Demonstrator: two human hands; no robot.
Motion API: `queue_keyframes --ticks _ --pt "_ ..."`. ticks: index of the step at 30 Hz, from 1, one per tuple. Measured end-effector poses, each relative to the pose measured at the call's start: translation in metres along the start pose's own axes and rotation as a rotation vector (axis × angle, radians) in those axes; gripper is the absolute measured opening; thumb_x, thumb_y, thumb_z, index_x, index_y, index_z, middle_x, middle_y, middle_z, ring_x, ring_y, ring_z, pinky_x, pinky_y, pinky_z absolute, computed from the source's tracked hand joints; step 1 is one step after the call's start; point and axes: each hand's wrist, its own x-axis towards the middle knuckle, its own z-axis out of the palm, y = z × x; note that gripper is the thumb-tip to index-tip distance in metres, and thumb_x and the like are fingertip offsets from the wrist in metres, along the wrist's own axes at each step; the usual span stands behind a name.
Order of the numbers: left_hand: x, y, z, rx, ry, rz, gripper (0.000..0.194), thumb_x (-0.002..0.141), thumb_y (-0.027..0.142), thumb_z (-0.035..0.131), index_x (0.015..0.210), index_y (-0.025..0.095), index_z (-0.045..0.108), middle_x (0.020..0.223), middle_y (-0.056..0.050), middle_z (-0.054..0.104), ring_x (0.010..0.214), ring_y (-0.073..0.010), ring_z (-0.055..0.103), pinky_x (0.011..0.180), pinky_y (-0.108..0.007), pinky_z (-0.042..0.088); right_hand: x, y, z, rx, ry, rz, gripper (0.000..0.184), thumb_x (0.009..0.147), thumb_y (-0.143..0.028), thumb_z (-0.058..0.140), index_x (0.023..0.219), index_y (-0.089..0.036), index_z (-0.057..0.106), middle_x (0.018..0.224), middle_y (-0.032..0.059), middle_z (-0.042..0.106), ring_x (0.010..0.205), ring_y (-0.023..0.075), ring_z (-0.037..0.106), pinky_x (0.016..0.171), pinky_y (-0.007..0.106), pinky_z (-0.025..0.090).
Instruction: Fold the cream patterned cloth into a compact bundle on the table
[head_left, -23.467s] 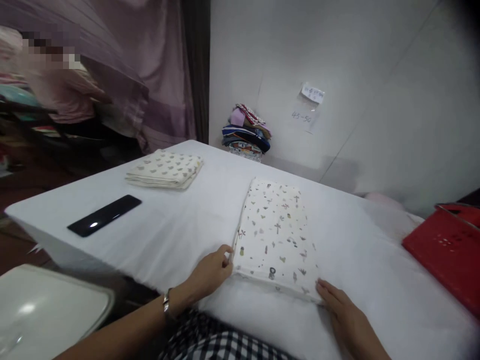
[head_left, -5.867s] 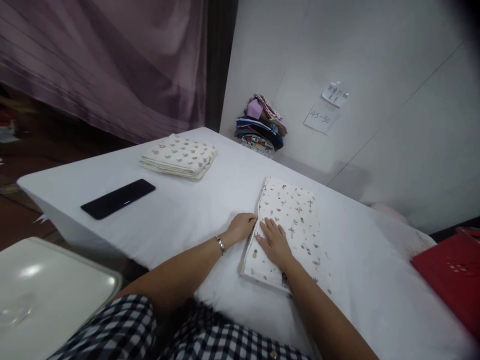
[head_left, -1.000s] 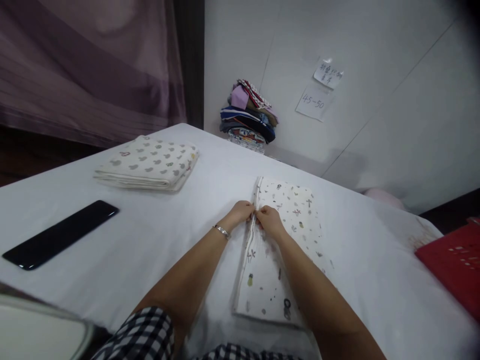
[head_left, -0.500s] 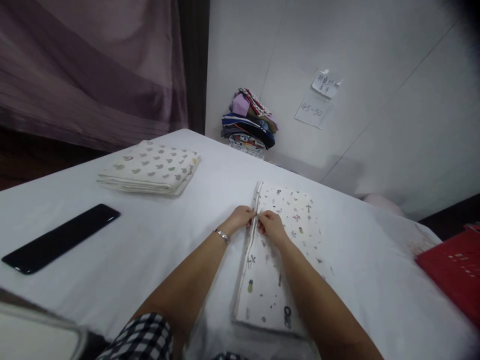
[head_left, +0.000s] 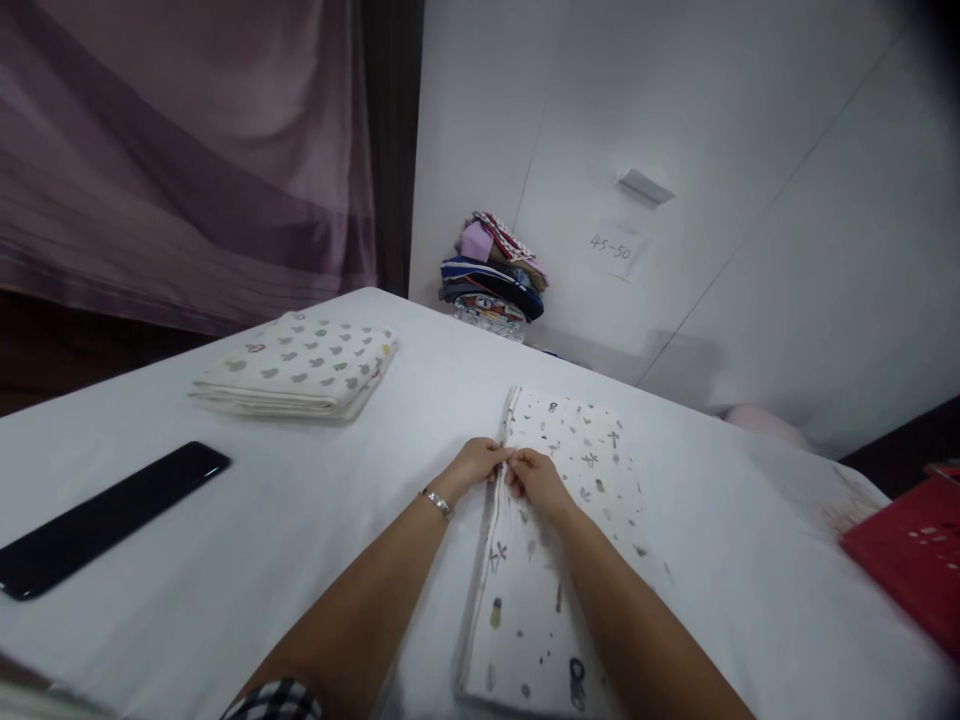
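Observation:
A folded white cloth (head_left: 521,630) with small printed motifs lies on the white-covered table. My left hand (head_left: 478,461) pinches the cloth's left folded edge from the outside. Right beside it, my right hand (head_left: 537,482) has its fingers closed on that same edge, its fingertips meeting those of the left. The layers stand slightly raised along this edge. My right forearm passes over the cloth and hides part of its near right portion. A bracelet (head_left: 437,502) circles my left wrist.
Another folded cloth (head_left: 315,365) with grey motifs rests at the back left. In front of it lies a long black glossy panel (head_left: 112,515). A pile of folded fabrics (head_left: 495,275) stands beyond the far edge by the wall. A red item (head_left: 911,550) is at the right.
The view has tilted, so the table and everything on it appear lower. Both hands keep their grip at nearly the same spot on the cloth's edge. The upper wall paper now looks folded up.

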Motion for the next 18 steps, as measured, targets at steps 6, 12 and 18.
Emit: queue_keyframes --ticks 6,12,18 --pt "-0.003 0.002 -0.001 0.036 0.022 -0.018 0.024 0.078 0.035 0.056 0.064 0.016 0.051 0.04 0.005 0.046 0.039 -0.0079 0.04 0.044 -0.021 0.028 0.012 0.008 -0.041 -0.07 0.124 -0.051 0.016 0.073 -0.029 0.048 0.084 -0.019 0.056 0.06 -0.0025 0.06 0.043 0.0097 0.047 0.041 0.021 0.035" --pt "-0.003 0.005 0.0 0.154 0.084 -0.002 0.021 0.078 0.032 0.052 0.065 0.016 0.054 0.041 0.004 0.049 0.044 -0.0111 0.048 0.05 -0.022 0.034 0.022 0.025 -0.146 -0.625 0.563 -0.026 0.025 0.08 -0.028 0.043 0.095 -0.021 0.062 0.088 0.0032 0.068 0.078 0.0161 0.06 0.068 0.026 0.043" --pt "-0.002 0.007 0.0 0.242 0.105 0.015 0.023 0.078 0.034 0.051 0.062 0.018 0.055 0.044 0.002 0.053 0.046 -0.0127 0.05 0.051 -0.023 0.034 0.015 0.04 -0.216 -0.754 0.641 0.208 0.025 0.08 -0.033 0.05 0.079 -0.015 0.067 0.086 0.0117 0.069 0.081 0.022 0.061 0.068 0.029 0.042"
